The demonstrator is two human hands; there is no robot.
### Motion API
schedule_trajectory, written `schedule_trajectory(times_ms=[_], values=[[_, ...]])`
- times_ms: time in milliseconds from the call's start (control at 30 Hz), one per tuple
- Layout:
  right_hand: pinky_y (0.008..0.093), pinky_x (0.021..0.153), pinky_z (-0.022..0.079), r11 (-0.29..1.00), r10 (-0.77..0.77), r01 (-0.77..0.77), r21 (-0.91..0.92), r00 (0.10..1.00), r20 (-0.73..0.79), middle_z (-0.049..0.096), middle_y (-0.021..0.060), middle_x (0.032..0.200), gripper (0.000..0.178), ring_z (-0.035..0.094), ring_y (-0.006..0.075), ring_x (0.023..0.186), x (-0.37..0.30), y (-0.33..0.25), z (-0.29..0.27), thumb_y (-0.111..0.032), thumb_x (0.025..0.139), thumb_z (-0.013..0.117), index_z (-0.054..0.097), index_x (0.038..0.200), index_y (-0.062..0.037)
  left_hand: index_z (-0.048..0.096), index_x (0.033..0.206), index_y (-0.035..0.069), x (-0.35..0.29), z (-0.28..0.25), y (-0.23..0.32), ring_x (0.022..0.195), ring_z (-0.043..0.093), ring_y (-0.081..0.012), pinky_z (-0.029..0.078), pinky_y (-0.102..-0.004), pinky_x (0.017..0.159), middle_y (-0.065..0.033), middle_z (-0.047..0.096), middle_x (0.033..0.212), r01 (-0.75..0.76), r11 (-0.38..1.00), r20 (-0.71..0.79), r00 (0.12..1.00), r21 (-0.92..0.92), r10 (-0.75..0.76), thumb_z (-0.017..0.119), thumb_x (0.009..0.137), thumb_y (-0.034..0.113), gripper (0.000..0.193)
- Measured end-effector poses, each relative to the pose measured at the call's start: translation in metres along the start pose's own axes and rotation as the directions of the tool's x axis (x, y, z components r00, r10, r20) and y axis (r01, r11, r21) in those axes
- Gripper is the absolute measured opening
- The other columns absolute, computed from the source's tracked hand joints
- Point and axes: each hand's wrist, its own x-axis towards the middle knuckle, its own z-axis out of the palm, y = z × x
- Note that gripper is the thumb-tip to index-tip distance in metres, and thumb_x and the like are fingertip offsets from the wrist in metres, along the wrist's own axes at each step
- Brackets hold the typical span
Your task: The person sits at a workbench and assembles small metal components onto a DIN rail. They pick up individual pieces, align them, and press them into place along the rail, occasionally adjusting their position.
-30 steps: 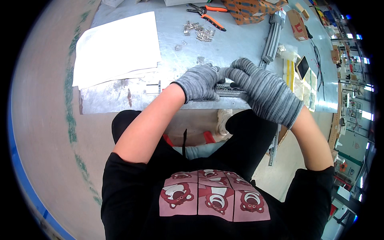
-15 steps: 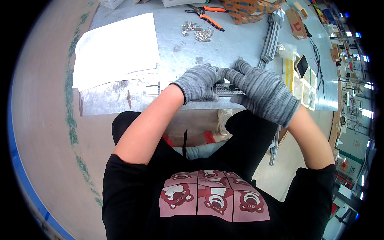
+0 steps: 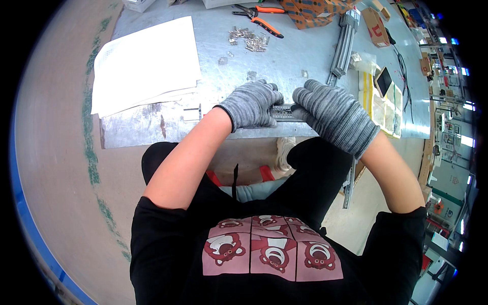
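I wear grey striped knit gloves on both hands. Along the near edge of the metal table lies a slim rail (image 3: 192, 112), its left end showing beyond my left wrist. A row of small grey segments (image 3: 282, 112) on it shows between my hands. My left hand (image 3: 252, 105) is closed over the rail, thumb on the near side and fingers on the far side. My right hand (image 3: 333, 114) is at the right of the segments, fingers bent and pressed together, with the fingertips close to the strip. Whatever is inside its grasp is hidden.
White paper sheets (image 3: 147, 66) lie at the left. Farther back are orange-handled wire strippers (image 3: 265, 23), a pile of small metal parts (image 3: 254, 40) and an orange patterned wrap (image 3: 315, 14). To the right are grey rails (image 3: 345, 46), a dark-screened device (image 3: 384, 81) and a cardboard box (image 3: 376, 29).
My right hand has moved slightly right, away from my left fingertips, and its fingers have drawn together. More of the gap between the hands shows. My left hand has barely moved.
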Motion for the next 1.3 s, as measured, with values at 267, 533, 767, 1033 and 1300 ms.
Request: schedule_trajectory(times_ms=[267,533,767,1033,1300], values=[[0.0425,0.076,0.053,0.994,0.037,-0.035,-0.105,0.999,0.022,0.057,0.0174,0.111,0.032,0.064,0.0352,0.091,0.001,-0.010,-0.014,-0.012,0.086,0.061,0.056,0.117,-0.0060,0.067,0.109,0.008,-0.001,0.001,-0.003,0.105,0.059,-0.0319,0.047,-0.0415,0.094,-0.0133,0.063,0.105,-0.022,0.999,-0.025,0.999,-0.030,0.021,0.079,0.068,0.031,0.049],[0.0415,0.077,0.054,0.990,0.080,-0.069,-0.119,0.992,0.093,0.056,0.0179,0.117,0.044,0.065,0.0345,0.091,0.003,-0.014,-0.016,-0.008,0.081,0.063,0.054,0.124,-0.0089,0.067,0.108,0.008,-0.001,0.001,-0.002,0.105,0.059,-0.0322,0.047,-0.0408,0.094,-0.0135,0.063,0.105,-0.002,1.000,-0.008,1.000,-0.025,0.002,0.079,0.068,0.030,0.048],[0.0417,0.071,0.055,0.996,-0.048,0.045,-0.071,0.998,-0.041,0.059,0.0160,0.112,0.051,0.066,0.0350,0.087,-0.001,-0.009,-0.007,-0.016,0.077,0.073,0.054,0.125,-0.0116,0.066,0.111,0.008,0.000,-0.002,-0.002,0.106,0.059,-0.0315,0.047,-0.0411,0.095,-0.0138,0.063,0.107,0.029,0.996,0.013,1.000,-0.082,-0.028,0.079,0.069,0.028,0.048],[0.0412,0.078,0.054,0.981,-0.187,0.173,-0.089,0.963,-0.192,0.059,0.0175,0.112,0.033,0.065,0.0349,0.090,-0.001,0.002,0.001,-0.023,0.089,0.061,0.055,0.118,-0.0074,0.066,0.111,0.008,0.000,0.000,-0.002,0.108,0.058,-0.0321,0.047,-0.0409,0.096,-0.0127,0.062,0.108,0.020,0.998,0.020,1.000,-0.064,-0.018,0.079,0.069,0.031,0.050],[0.0426,0.078,0.054,0.996,-0.068,0.068,-0.049,0.998,0.003,0.054,0.0184,0.123,0.052,0.065,0.0357,0.091,-0.004,-0.007,-0.010,-0.018,0.082,0.068,0.049,0.130,-0.0098,0.066,0.109,0.007,-0.002,-0.001,-0.003,0.107,0.059,-0.0310,0.047,-0.0404,0.095,-0.0137,0.062,0.107,0.037,0.991,-0.012,0.999,-0.127,-0.039,0.080,0.068,0.033,0.050]])
